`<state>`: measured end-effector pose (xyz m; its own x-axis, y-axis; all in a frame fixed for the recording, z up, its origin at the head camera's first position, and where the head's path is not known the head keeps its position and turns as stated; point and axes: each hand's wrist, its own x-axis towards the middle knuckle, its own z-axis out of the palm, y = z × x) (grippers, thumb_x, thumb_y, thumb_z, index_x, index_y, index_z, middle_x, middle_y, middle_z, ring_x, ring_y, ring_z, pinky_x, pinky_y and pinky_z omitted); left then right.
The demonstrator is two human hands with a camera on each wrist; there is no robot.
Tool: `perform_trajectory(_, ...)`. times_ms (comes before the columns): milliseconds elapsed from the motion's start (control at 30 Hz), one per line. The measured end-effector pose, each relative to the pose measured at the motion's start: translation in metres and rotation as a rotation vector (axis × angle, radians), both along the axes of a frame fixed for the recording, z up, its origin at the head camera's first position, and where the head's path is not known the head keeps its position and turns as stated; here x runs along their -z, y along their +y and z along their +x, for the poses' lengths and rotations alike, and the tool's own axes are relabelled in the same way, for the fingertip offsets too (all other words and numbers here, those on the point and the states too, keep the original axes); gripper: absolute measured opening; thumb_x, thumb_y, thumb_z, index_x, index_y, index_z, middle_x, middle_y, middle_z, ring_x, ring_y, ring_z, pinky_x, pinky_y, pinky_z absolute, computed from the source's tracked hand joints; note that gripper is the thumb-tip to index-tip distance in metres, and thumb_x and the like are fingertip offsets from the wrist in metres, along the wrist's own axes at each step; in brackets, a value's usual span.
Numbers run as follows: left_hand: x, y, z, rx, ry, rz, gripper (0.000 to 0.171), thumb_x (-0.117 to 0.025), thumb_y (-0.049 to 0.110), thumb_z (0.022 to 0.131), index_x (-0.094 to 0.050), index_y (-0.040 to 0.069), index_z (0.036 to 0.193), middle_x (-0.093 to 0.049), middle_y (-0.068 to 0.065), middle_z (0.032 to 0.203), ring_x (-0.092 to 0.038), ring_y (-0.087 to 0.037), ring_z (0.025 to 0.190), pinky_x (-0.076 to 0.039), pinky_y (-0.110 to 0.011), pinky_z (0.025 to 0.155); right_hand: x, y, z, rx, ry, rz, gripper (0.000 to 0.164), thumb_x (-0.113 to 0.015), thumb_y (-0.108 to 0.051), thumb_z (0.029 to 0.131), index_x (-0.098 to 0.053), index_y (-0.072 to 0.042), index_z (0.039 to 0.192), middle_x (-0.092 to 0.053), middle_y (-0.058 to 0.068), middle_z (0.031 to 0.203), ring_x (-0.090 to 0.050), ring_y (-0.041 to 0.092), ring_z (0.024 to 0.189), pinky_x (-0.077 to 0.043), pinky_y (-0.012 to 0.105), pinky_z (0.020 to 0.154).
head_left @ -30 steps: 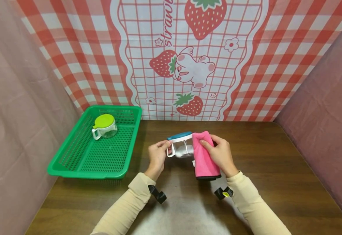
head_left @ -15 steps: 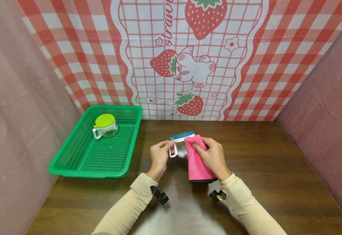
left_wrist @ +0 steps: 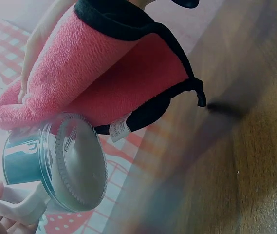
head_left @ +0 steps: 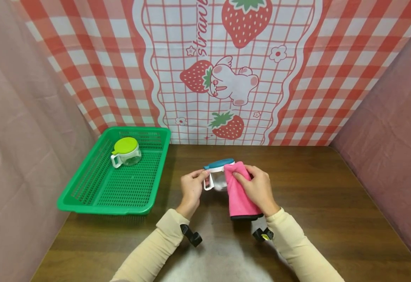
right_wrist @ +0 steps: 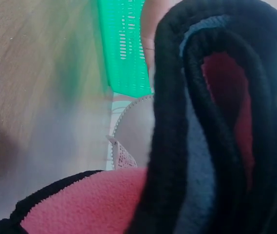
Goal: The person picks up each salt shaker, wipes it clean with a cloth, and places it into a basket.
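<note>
A clear jar [head_left: 219, 181] with a blue lid and white handle is held up over the table. My left hand [head_left: 192, 189] pinches the jar's white handle [left_wrist: 25, 202] between thumb and fingers. In my right hand [head_left: 259, 188] is a folded pink cloth [head_left: 241, 194] with black edging, gripped near its top and laid against the jar's right side. The left wrist view shows the jar's ribbed round base [left_wrist: 82, 163] with the cloth [left_wrist: 104, 73] against its side. Black-edged folds of the cloth [right_wrist: 177, 122] fill much of the right wrist view and hide my right fingers there.
On the left of the wooden table [head_left: 307, 203] stands a green plastic basket [head_left: 110, 209]. A similar clear jar [head_left: 132, 158] with a lime-green lid [head_left: 125, 145] sits inside it. A checked strawberry curtain [head_left: 226, 94] hangs behind the table.
My right hand has brought the cloth leftward over the jar's right side, covering more of it. The jar and my left hand have shifted slightly right. Little differs over the last half second.
</note>
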<state>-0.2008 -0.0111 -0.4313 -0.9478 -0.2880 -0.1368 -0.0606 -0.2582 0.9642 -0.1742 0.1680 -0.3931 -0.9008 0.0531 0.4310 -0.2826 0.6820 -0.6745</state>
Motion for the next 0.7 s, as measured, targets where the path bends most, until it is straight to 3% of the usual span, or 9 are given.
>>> perform_trajectory(367,0.000,-0.002,0.001,0.034,0.023,0.016,0.024,-0.073,0.001,0.082,-0.069,-0.014,0.100,-0.065,0.000,0.066,-0.061,-0.007,0.057,-0.055,-0.021,0.056,-0.003,0.007,-0.001,-0.003,-0.087,-0.078,0.032,-0.077,-0.022,0.084,-0.073,-0.003,0.109,-0.072,0.017,0.090,-0.057,0.023,0.071,-0.047,0.025,0.061)
perform_trajectory(700,0.001,-0.004,0.003,0.060,0.041,0.029,0.025,-0.073,-0.001,0.082,-0.069,-0.016,0.101,-0.066,0.000,0.066,-0.061,-0.006,0.057,-0.055,-0.020,0.055,-0.004,0.014,-0.004,-0.014,-0.140,-0.074,0.026,-0.074,-0.024,0.086,-0.074,-0.005,0.103,-0.070,0.015,0.082,-0.052,0.020,0.068,-0.043,0.024,0.057)
